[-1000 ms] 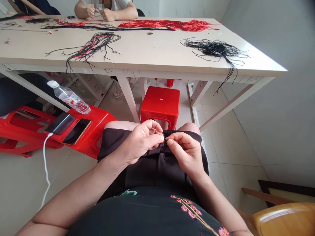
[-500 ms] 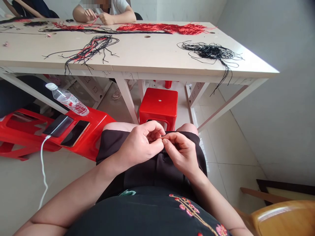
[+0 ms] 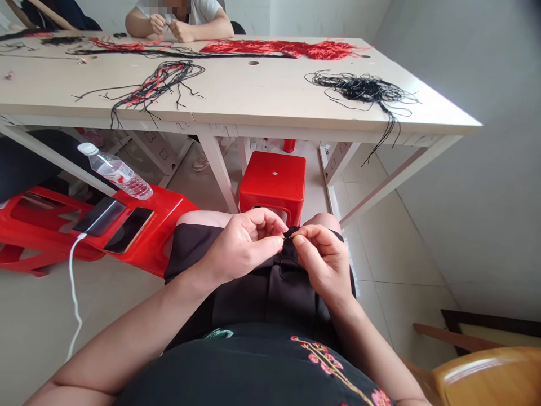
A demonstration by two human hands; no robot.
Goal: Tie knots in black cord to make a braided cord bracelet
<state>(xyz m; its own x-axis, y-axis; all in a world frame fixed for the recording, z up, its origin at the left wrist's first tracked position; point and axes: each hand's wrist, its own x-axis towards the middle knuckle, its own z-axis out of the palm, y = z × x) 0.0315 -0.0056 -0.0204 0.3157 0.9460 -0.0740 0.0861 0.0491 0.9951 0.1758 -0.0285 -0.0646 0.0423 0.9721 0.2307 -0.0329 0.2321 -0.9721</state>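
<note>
Black cord [image 3: 289, 235] sits pinched above the black skirt [image 3: 249, 304], too fine on my feed to show any knot. Left hand [image 3: 245, 245] and right hand [image 3: 323, 260] are nearly closed on it. I'd keep both fingertips [image 3: 298, 239] close together, holding the strand taut.

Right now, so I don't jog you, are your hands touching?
Cannot tell: the head view shows the left hand and right hand closing on a tiny black piece.
</note>
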